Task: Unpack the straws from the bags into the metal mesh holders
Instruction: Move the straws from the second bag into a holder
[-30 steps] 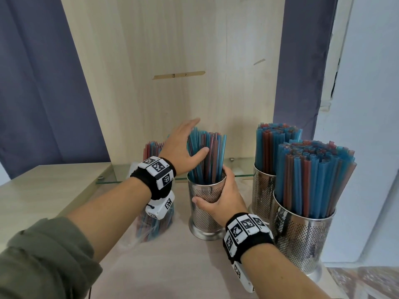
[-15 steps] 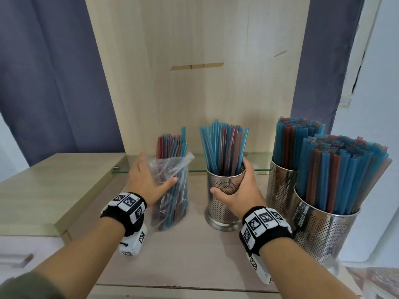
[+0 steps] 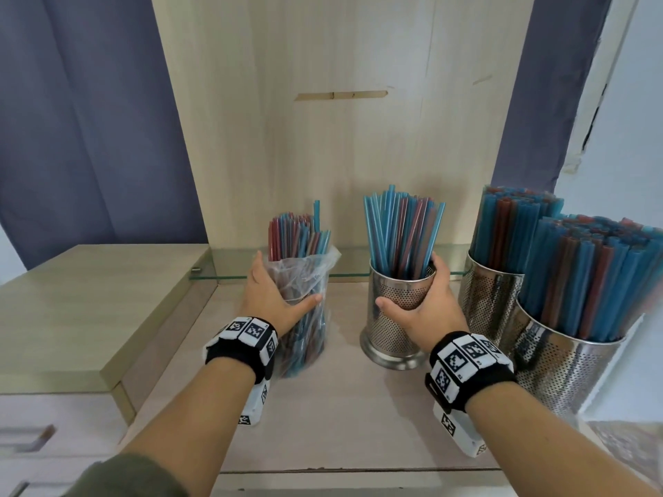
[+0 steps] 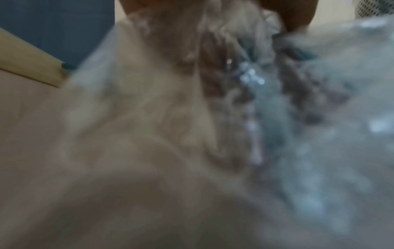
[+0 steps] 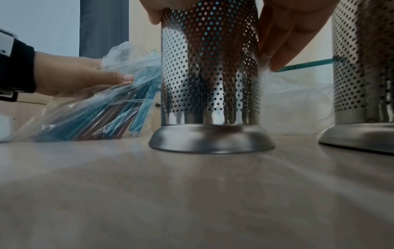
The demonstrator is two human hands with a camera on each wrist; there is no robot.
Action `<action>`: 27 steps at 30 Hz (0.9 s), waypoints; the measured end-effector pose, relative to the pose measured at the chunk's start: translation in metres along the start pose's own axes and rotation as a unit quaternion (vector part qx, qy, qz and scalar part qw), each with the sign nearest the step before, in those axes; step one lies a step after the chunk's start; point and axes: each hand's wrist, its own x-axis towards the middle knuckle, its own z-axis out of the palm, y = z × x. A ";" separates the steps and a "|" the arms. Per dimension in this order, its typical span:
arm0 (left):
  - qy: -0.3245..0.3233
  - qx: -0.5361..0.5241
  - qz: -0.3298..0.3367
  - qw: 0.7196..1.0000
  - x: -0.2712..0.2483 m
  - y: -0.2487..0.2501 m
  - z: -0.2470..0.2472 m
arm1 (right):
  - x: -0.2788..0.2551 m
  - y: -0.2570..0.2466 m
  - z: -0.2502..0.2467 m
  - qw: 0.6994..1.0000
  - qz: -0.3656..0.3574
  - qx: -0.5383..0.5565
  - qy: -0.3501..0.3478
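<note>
A clear plastic bag of blue and red straws (image 3: 305, 299) stands upright on the counter, its open top crumpled below the straw tips. My left hand (image 3: 276, 299) grips the bag round its middle. In the left wrist view the bag (image 4: 277, 118) is a close blur. A perforated metal holder (image 3: 398, 310) half full of blue and red straws (image 3: 401, 231) stands to the right. My right hand (image 3: 419, 306) grips the holder near its rim. The right wrist view shows the holder (image 5: 210, 75) upright on its flared base, the bag (image 5: 102, 107) to its left.
Two more metal holders (image 3: 491, 303) (image 3: 559, 371) packed full of straws stand at the right. A glass shelf edge (image 3: 344, 272) runs behind. A raised wooden ledge (image 3: 71, 306) lies left. An empty plastic bag (image 5: 298, 94) lies behind the holders. Bare counter (image 3: 341, 425) lies in front.
My left hand left the straws in the held holder, moved left and took hold of the bag. The right hand has stayed on the holder.
</note>
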 end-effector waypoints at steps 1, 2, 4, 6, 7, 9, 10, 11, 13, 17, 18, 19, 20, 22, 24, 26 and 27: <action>-0.001 -0.017 -0.001 1.000 0.001 -0.001 0.000 | 0.000 0.000 0.001 1.000 0.001 0.002 0.000; -0.002 -0.034 0.000 0.999 0.001 -0.002 -0.001 | 0.000 0.000 0.002 1.000 0.001 0.004 0.000; -0.008 -0.059 0.006 0.998 0.001 -0.003 -0.001 | -0.001 -0.001 0.002 1.000 0.000 0.007 0.000; -0.012 -0.061 0.016 0.998 -0.002 -0.001 -0.002 | -0.001 -0.002 0.002 1.000 -0.001 0.006 0.001; -0.006 -0.051 0.021 0.998 -0.003 0.000 -0.004 | -0.001 -0.003 0.002 1.000 -0.001 0.003 0.001; 0.015 -0.013 0.034 0.999 -0.007 0.005 -0.006 | -0.002 -0.003 0.002 1.000 0.002 -0.003 0.000; 0.025 0.007 0.038 0.999 -0.008 0.007 -0.007 | -0.002 -0.003 0.002 1.000 0.003 -0.006 0.001; 0.034 0.023 0.041 0.998 -0.010 0.009 -0.008 | -0.002 -0.003 0.002 1.000 0.004 -0.008 0.000; 0.045 0.059 0.049 0.996 -0.011 0.010 -0.009 | -0.002 -0.003 0.002 1.000 0.006 -0.007 0.000; 0.018 0.032 0.051 0.998 -0.009 0.007 -0.006 | -0.001 -0.005 0.001 1.000 0.008 -0.012 -0.008; -0.002 -0.001 0.048 0.999 -0.009 0.007 -0.006 | -0.001 -0.005 -0.001 1.000 0.008 -0.015 -0.016; -0.017 -0.021 0.051 0.998 -0.010 0.007 -0.005 | -0.002 -0.007 -0.002 0.999 0.008 -0.023 -0.023; -0.026 -0.025 0.056 0.998 -0.011 0.008 -0.005 | -0.003 -0.009 -0.004 0.999 0.005 -0.040 -0.023; -0.029 -0.039 0.066 0.997 -0.013 0.009 -0.006 | -0.009 -0.019 -0.008 0.994 -0.015 -0.104 0.028; -0.020 -0.069 0.074 0.995 -0.014 0.011 -0.008 | -0.023 -0.035 -0.010 0.976 -0.097 -0.147 0.131; -0.005 -0.110 0.100 0.989 -0.018 0.013 -0.009 | -0.040 -0.055 -0.011 0.949 -0.236 -0.132 0.162; 0.000 -0.141 0.116 0.983 -0.022 0.016 -0.010 | -0.046 -0.063 -0.009 0.941 -0.284 -0.124 0.136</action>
